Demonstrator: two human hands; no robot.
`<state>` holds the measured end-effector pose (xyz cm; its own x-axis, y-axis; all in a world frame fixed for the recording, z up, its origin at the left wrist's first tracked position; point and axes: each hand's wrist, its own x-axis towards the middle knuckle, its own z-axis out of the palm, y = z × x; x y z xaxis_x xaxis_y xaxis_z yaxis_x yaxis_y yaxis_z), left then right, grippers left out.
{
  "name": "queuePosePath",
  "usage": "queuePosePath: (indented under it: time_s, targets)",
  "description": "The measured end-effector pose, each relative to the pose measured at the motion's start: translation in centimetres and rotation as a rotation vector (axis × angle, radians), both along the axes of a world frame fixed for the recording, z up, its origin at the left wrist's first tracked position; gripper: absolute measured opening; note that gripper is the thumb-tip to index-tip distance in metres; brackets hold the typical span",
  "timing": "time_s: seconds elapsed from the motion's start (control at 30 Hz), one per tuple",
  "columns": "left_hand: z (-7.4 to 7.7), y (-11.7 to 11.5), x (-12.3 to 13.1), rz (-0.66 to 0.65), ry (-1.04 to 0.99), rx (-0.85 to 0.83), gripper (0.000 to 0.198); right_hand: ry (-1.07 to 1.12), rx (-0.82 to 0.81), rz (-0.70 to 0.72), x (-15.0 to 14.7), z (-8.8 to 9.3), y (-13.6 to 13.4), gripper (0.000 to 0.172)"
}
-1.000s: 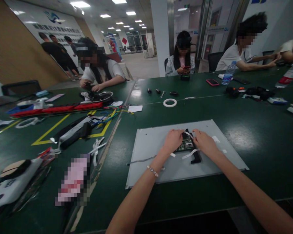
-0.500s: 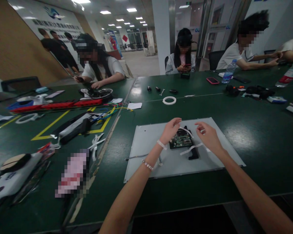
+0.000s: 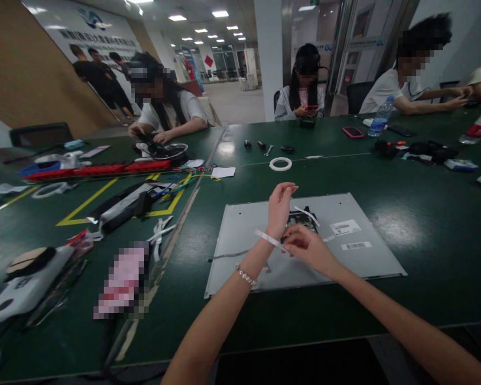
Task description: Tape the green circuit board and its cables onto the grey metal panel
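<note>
A grey metal panel (image 3: 356, 256) lies flat on the green table, with a small green circuit board (image 3: 299, 218) near its middle. My left hand (image 3: 279, 206) is raised above the panel, fingers loosely together, holding nothing. A strip of white tape (image 3: 269, 239) is stuck across my left wrist. My right hand (image 3: 307, 247) reaches across and pinches the end of that tape. Another white strip (image 3: 307, 215) lies over the circuit board. Two white labels (image 3: 344, 227) sit on the panel to the right.
A roll of white tape (image 3: 280, 163) lies beyond the panel. Small tools (image 3: 266, 146) lie farther back. Cables, red strips (image 3: 96, 170) and yellow floor-style tape (image 3: 84, 206) crowd the left table. Several other people sit at the far side; a water bottle (image 3: 380, 118) and phone (image 3: 353, 132) are near them.
Both hands left the circuit board. My left hand rose and turned upright with tape on its wrist. My right hand crossed left and pinched that tape.
</note>
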<state>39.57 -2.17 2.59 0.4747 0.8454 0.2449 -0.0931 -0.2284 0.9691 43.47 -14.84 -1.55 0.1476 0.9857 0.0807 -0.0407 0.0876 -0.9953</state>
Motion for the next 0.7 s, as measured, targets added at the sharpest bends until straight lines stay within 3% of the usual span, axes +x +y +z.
queuePosePath:
  time_s: [0.13, 0.2, 0.3, 0.37, 0.43, 0.53, 0.63, 0.7]
  targets:
    - [0.6, 1.3, -0.8, 0.031, 0.068, 0.187, 0.014, 0.081, 0.018, -0.019, 0.8, 0.9, -0.3, 0.028]
    - [1.0, 2.4, -1.8, -0.026, 0.156, 0.121, 0.012, 0.106, 0.046, -0.058, 1.4, 1.5, -0.5, 0.023]
    - [1.5, 3.6, -4.0, -0.246, 0.276, -0.106, 0.025, 0.124, 0.067, -0.169, 2.2, 1.8, -0.7, 0.021]
    - [1.4, 3.9, -5.5, -0.247, 0.318, -0.111, 0.035, 0.154, 0.062, -0.239, 2.7, 1.7, -0.7, 0.021]
    - [0.8, 3.7, -6.9, -0.197, 0.435, 0.003, 0.036, 0.185, 0.054, -0.287, 3.0, 1.3, -0.6, 0.022]
    - [-0.5, 3.1, -8.8, -0.150, 0.673, 0.362, 0.026, 0.160, 0.056, -0.312, 3.3, 0.7, -0.5, 0.022]
    - [-1.6, 2.6, -10.4, -0.250, 0.836, 0.524, 0.043, 0.038, 0.105, -0.269, 3.5, 0.1, -0.2, 0.026]
    - [-2.0, 2.6, -11.1, -0.282, 0.901, 0.574, 0.044, -0.057, 0.146, -0.260, 3.5, -0.3, 0.0, 0.026]
